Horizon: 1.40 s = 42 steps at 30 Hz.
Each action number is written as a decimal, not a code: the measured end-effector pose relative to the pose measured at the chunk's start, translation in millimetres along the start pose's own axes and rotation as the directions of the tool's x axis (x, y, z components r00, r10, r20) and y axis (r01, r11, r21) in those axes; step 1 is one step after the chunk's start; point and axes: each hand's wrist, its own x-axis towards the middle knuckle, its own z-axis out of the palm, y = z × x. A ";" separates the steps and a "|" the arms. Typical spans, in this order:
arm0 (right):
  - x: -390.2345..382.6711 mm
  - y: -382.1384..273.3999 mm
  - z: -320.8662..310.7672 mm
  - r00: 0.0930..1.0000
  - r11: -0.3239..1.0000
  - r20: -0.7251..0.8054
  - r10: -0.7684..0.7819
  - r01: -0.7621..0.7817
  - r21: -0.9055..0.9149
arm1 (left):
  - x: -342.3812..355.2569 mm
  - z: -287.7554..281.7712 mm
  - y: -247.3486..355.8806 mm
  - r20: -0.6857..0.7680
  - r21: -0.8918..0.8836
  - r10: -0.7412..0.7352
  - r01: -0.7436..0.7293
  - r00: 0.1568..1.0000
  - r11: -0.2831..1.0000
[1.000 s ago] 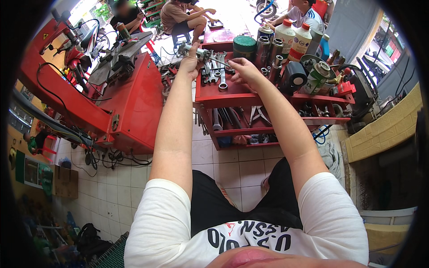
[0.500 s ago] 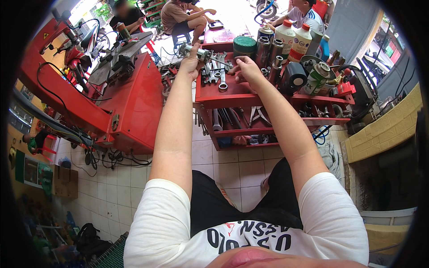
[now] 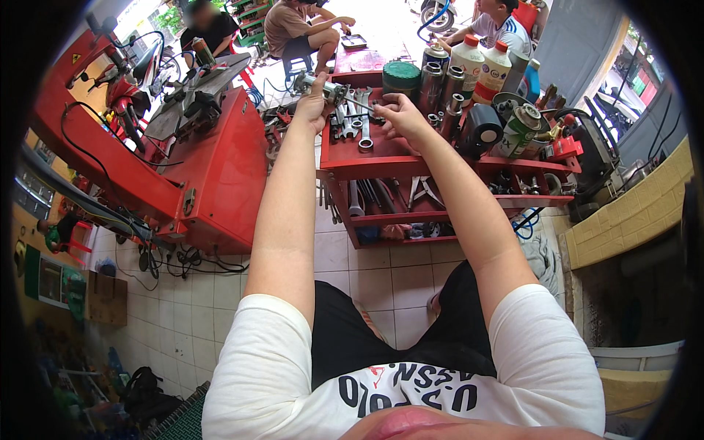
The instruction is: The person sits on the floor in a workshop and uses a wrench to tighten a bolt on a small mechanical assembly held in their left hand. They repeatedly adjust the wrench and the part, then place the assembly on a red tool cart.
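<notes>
My left hand (image 3: 314,108) is wrapped round a silver cylindrical metal part (image 3: 334,91), a small motor by its look, above the left edge of a red tool cart (image 3: 341,155). From the part's right end a thin metal rod-shaped tool (image 3: 361,104) reaches across to my right hand (image 3: 403,117). Thumb and forefinger of that hand pinch the tool's near end; the other fingers are curled loosely. Its exact kind is too small to tell. Beneath the tool, several combination wrenches (image 3: 366,139) lie on the cart's top.
Spray cans, bottles (image 3: 491,72) and a green round tub (image 3: 401,76) crowd the cart's right and back. A red machine (image 3: 227,169) stands at left, cables on the floor beside it. Several people sit beyond the cart, one person (image 3: 304,29) on a low stool.
My right hand has shifted slightly, its fingers turning a little at the tool's end. The left hand and the metal part stay nearly in place.
</notes>
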 end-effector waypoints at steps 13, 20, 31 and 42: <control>-5.2 -6.1 -2.5 0.994 0.978 0.053 0.091 -0.099 0.183 | -0.1 -6.5 -0.6 -0.005 0.008 0.002 -0.002 1.000 1.000; -1.4 -4.9 -5.3 0.994 0.999 0.105 0.002 -0.007 0.043 | 0.3 -3.1 -1.5 -0.006 -0.035 0.007 -0.007 1.000 0.999; 0.9 -4.8 -6.1 0.993 0.997 0.111 0.040 -0.047 0.055 | 1.3 -5.5 -1.0 -0.009 -0.042 -0.011 0.011 1.000 0.999; -4.0 -10.0 1.3 0.996 0.999 0.079 0.038 -0.039 0.010 | 6.0 -10.7 -4.3 -0.002 -0.048 0.004 -0.005 1.000 0.999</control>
